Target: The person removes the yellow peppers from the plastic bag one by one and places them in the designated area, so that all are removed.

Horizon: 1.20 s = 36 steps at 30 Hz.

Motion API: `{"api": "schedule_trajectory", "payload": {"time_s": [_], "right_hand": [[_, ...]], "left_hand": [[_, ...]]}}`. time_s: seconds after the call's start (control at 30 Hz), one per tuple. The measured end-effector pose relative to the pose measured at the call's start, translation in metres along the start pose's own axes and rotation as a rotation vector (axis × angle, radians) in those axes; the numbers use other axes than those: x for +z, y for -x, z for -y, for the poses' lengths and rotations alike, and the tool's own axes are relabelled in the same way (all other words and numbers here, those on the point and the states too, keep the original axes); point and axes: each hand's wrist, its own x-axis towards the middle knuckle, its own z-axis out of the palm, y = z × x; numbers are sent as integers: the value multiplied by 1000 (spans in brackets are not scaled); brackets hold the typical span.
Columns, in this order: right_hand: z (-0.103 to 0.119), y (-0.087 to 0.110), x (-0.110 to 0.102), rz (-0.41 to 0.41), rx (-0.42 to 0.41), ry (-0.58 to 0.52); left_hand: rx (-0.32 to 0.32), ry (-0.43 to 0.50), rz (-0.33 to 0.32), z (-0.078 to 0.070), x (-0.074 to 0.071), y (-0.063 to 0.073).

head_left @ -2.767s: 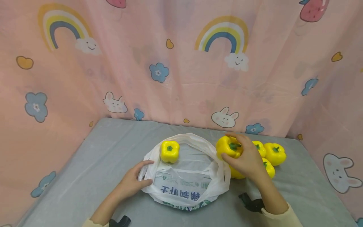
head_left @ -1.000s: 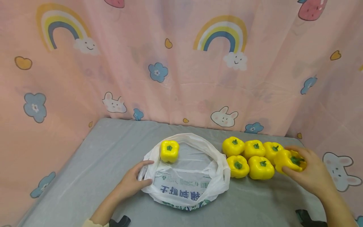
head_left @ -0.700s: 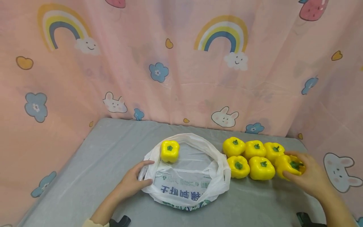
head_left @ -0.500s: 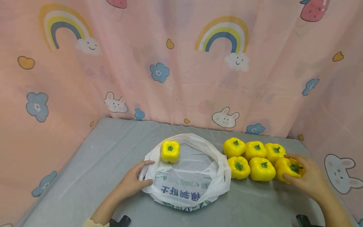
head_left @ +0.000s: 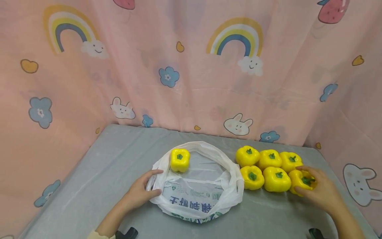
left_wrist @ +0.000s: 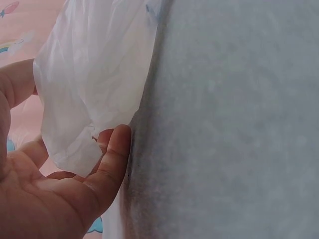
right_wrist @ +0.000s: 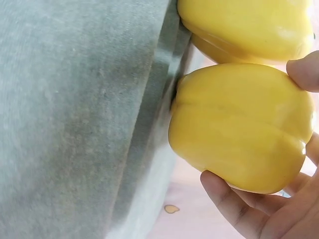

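Observation:
A white plastic bag (head_left: 234,186) with printed characters lies with its mouth spread wide. One yellow bell pepper (head_left: 179,160) sits inside its mouth, at the far left. My left hand (head_left: 141,190) holds the bag's left rim; in the left wrist view the white film (left_wrist: 94,74) passes between the fingers. On the right, my right hand (head_left: 320,188) grips a yellow bell pepper (head_left: 298,181) at the right end of the front row, fingers and thumb around its sides. The right wrist view shows that pepper (right_wrist: 239,129) close beside another one (right_wrist: 249,27).
Several more yellow bell peppers (head_left: 277,179) stand in two rows right of the bag, stems up. The nearest touches or almost touches the bag's rim. A grey cloth (head_left: 125,149) covers the table, and a pink patterned curtain (head_left: 191,99) hangs behind and at both sides.
My right hand carried the pepper from beside the bag to the right, then lowered it slightly to the front row's right end. My left hand has stayed at the bag's rim.

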Motion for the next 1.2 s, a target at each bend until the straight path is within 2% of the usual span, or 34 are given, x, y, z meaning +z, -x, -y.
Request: {"api": "schedule_trajectory", "payload": {"time_s": [0.2, 0.87, 1.2], "right_hand": [[1, -2, 2, 14, 19, 4], [1, 0, 9, -39, -33, 14], [3, 0, 10, -9, -16, 0]], "left_hand": [[7, -1, 1, 1, 0, -1], [-4, -2, -2, 1, 0, 0], [8, -6, 2, 0, -1, 0]]}}
